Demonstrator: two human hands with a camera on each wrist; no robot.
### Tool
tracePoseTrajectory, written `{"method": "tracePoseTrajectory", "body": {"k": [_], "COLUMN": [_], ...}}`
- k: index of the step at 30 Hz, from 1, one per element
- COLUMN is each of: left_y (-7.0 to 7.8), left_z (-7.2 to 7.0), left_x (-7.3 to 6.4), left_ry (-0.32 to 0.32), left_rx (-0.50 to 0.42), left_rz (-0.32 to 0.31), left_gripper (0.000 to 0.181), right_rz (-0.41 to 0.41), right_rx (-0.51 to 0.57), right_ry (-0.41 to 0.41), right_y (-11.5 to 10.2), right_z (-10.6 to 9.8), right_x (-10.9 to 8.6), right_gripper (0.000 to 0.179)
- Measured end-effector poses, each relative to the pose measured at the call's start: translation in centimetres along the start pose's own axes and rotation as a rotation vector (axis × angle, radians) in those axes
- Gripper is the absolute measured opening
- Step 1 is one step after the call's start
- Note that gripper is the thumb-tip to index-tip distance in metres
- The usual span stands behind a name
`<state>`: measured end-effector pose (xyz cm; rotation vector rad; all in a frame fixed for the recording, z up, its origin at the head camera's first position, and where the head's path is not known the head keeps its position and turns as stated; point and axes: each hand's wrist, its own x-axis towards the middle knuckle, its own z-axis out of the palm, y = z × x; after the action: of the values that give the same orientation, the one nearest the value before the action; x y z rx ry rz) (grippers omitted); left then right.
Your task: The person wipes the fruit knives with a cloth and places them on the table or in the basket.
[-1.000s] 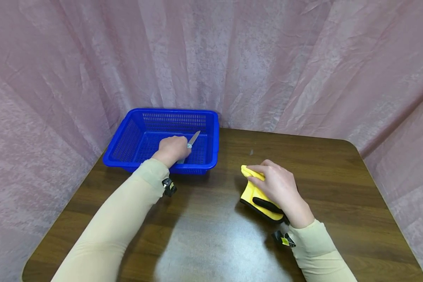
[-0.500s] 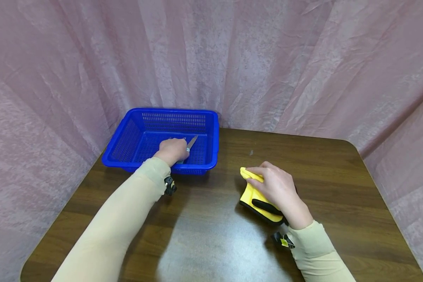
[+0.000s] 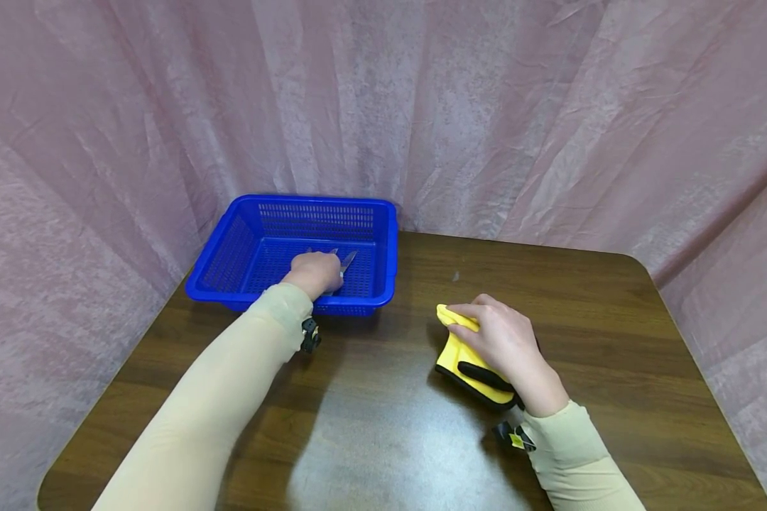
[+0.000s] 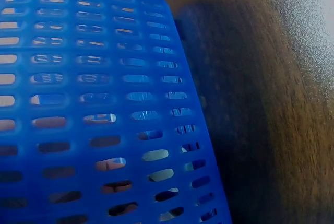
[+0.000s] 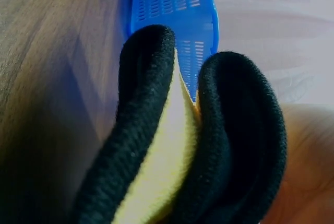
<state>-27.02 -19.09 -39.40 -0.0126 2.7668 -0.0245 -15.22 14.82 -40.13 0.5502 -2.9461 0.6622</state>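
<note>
My left hand (image 3: 316, 273) reaches down into the blue plastic basket (image 3: 211, 284). It grips scissors (image 3: 349, 261) whose pointed metal blade sticks out beyond the knuckles; the handles are hidden under the hand. Further thin metal tips show just past the fingers, too small to identify. In the left wrist view, the slotted basket wall (image 4: 115, 88) hides most of the hand. On the right, my right hand (image 3: 501, 337) pinches a folded yellow cloth (image 3: 463, 355) with black edging, thumb and fingers near its far corner. The right wrist view shows the cloth's thick black edges (image 5: 141, 109) close up.
The basket stands at the back left of the brown wooden table (image 3: 550, 284), close to a pink curtain (image 3: 454, 128). The curtain surrounds the back and sides. Bright glare lies on the table's front middle.
My left hand has shifted slightly down, and the scissors' blade has sunk lower in the basket. More thin metal tips have come into view. My right hand and the cloth have hardly moved.
</note>
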Motion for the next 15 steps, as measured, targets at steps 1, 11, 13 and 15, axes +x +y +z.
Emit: {"method": "tracePoseTrajectory", "body": {"k": [1, 11, 13, 15], "left_y": [0.0, -1.0, -0.7, -0.3], "left_z": [0.0, 1.7, 1.2, 0.6], "left_x": [0.0, 3.1, 2.0, 0.7], "left_ry": [-0.002, -0.008, -0.019, -0.018], "left_rx": [-0.001, 0.035, 0.036, 0.031], "left_rz": [-0.001, 0.003, 0.001, 0.0], "left_gripper": [0.034, 0.032, 0.035, 0.037], "right_rz": [-0.001, 0.008, 0.008, 0.008], "right_rx": [0.001, 0.0, -0.003, -0.007], "right_ry": [0.0, 0.006, 0.006, 0.009], "right_y": [0.0, 0.3, 0.3, 0.3], "right_z": [0.0, 0.0, 0.0, 0.0], "right_x": [0.0, -0.2, -0.3, -0.3], "right_gripper": [0.037, 0.037, 0.037, 0.037]}}
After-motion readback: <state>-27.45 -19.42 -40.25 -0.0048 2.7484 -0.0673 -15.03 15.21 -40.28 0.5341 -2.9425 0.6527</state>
